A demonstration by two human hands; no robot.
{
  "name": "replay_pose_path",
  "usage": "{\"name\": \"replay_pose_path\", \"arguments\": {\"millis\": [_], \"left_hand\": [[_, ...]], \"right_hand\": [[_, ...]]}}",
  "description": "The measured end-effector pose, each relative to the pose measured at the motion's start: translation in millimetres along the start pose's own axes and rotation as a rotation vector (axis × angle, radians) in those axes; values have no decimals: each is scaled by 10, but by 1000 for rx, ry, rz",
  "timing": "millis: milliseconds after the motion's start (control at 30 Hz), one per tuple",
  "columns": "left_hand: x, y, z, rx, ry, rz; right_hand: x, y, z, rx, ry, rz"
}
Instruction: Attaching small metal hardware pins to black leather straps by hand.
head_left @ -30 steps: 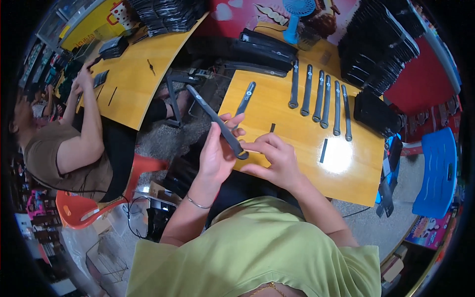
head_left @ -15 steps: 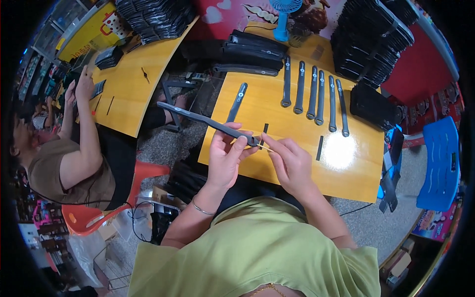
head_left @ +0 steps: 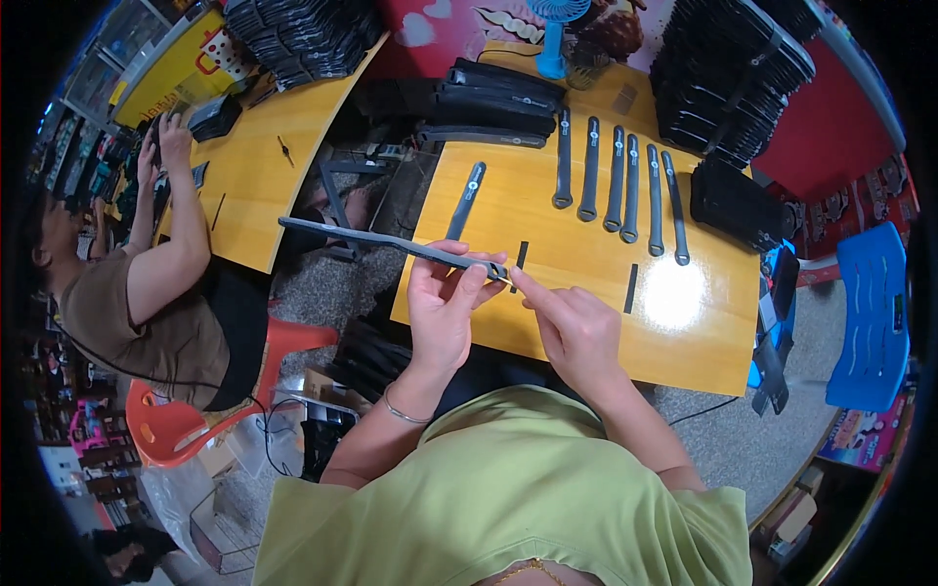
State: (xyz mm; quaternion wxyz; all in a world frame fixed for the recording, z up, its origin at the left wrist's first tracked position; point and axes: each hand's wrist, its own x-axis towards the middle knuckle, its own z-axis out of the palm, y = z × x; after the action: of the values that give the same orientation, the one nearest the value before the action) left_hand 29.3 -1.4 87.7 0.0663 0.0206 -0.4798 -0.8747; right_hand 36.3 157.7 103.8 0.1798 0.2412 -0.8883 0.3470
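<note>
A long dark grey strap (head_left: 357, 236) is pinched near its right end by my left hand (head_left: 440, 317), and its far end sticks out to the left beyond the table edge. At the gripped end there is a small opening. My right hand (head_left: 578, 327) is closed, thumb and forefinger together, on a thin yellowish stick (head_left: 506, 281) whose visible part touches or nearly touches that end. Most of the stick is hidden by my fingers. Another grey strap (head_left: 467, 200) lies on the table just behind my left hand.
Several grey straps (head_left: 590, 171) lie side by side on the yellow table (head_left: 576, 259). Black bundles (head_left: 493, 107) and a tall black stack (head_left: 728, 88) stand behind them, with a blue fan (head_left: 552, 49). Two dark strips mark the tabletop. A person (head_left: 147, 283) sits at the left table.
The strap's far end has swung down and left, so it lies flatter. My right forefinger has come closer to the strap's end, and less of the stick shows.
</note>
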Motion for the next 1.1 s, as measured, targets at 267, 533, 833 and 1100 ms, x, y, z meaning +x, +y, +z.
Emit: {"name": "replay_pose_path", "arguments": {"millis": [267, 533, 833, 1100], "left_hand": [[-16, -2, 10, -2, 17, -2], [-9, -16, -7, 5, 4, 31], [-12, -66, -38, 270, -68, 295], [12, -35, 4, 210, -32, 258]], "right_hand": [[-27, 23, 10, -35, 10, -46], [-31, -20, -4, -82, 12, -26], [-38, -56, 36, 6, -21, 91], [-11, 63, 164, 785, -255, 520]]}}
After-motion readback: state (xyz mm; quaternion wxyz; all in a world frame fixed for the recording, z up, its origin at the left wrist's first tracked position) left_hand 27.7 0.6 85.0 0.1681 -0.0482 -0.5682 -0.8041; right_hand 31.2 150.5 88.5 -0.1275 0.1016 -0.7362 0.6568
